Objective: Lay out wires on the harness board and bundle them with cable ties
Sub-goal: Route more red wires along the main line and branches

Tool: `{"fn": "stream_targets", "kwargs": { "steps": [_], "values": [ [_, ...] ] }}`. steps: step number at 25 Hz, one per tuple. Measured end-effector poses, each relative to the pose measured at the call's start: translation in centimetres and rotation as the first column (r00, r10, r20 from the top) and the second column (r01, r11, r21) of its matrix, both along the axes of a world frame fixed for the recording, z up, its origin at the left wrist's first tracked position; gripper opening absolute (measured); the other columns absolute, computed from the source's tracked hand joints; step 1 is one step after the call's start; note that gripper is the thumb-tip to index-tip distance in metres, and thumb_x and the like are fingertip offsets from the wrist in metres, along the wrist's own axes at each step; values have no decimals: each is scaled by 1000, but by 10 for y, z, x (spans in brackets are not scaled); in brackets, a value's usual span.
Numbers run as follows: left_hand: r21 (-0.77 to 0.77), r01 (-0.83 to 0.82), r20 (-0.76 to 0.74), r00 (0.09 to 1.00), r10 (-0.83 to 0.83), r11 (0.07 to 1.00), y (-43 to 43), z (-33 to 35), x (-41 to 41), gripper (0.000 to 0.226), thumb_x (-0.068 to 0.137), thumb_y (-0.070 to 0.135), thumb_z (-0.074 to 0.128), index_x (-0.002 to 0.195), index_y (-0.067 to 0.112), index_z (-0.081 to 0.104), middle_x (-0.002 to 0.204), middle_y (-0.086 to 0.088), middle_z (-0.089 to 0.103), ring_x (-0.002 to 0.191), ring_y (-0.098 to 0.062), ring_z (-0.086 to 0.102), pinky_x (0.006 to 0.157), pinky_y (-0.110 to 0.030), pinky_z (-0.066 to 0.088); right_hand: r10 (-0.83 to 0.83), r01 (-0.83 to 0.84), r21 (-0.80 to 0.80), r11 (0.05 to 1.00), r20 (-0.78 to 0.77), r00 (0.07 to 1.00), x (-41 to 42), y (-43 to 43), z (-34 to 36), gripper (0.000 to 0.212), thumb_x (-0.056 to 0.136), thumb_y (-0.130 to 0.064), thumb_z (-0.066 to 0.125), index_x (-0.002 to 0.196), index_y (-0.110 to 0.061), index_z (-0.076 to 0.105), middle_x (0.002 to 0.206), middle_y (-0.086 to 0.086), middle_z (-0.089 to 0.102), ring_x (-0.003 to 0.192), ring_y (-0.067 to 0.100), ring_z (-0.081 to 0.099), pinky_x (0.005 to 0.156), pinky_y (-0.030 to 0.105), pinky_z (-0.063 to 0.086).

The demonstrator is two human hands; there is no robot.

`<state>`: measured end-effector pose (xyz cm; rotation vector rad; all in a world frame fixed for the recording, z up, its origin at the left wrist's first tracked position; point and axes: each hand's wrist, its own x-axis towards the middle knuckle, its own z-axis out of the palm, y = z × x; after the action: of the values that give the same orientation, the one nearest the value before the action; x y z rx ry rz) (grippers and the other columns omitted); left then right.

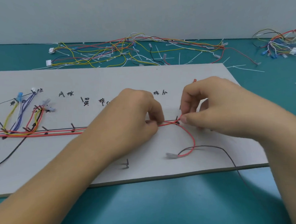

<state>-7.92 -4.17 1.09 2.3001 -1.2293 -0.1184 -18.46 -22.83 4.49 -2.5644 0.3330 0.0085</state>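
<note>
Right grip (212, 106) pinches red wire (191, 137), seemingly against peg (177, 118).

Teal table (166, 205) bears harness board (142, 78), loose wires (123, 49).

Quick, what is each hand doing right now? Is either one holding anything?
Left hand: closed, fingers curled, pinching the red wire.
Right hand: closed, thumb and fingers pinching the same red wire.
</note>
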Motion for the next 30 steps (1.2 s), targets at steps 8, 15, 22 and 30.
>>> {"fn": "stream_targets", "kwargs": {
  "steps": [8, 15, 22, 30],
  "values": [
    [-51, -3, -42, 999, 1, 999, -17, -7, -8, 22, 81, 12, 64, 85, 28, 80, 82, 10, 64, 68, 0, 55, 65, -20, 43, 299, -308, 17, 951, -301, 906, -15, 6, 9, 37, 63, -57, 77, 98, -48, 67, 89, -24, 67, 72, -1, 65, 65, 29, 53],
    [-107, -23, -115, 993, 11, 994, -21, -8, -12, 19, 87, 13, 70, 92, 28, 81, 84, 10, 67, 65, 2, 54, 65, -15, 42, 193, -183, 70, 981, -203, 960, -12, -18, 11, 14, 82, -25, 79, 86, -38, 75, 72, -13, 73, 62, 9, 68, 65, 35, 57],
    [-97, -22, -109, 994, 11, 995, -23, -7, -16, 20, 88, 13, 69, 94, 26, 82, 87, 6, 67, 65, -2, 52, 71, -29, 50, -163, 154, 310, 938, 4, 987, -1, -32, 2, 14, 88, -11, 75, 75, -10, 78, 67, 10, 74, 54, 16, 68, 54, 26, 58],
    [-83, -38, -114, 993, 28, 996, -24, -6, -16, 22, 87, 12, 68, 94, 27, 81, 85, 6, 68, 68, -5, 56, 73, -33, 53, -261, 197, 584, 787, 26, 965, 13, -24, -1, 18, 88, -8, 74, 72, -10, 67, 62, 4, 61, 47, 18, 60, 41, 24, 46]
  ]
}}
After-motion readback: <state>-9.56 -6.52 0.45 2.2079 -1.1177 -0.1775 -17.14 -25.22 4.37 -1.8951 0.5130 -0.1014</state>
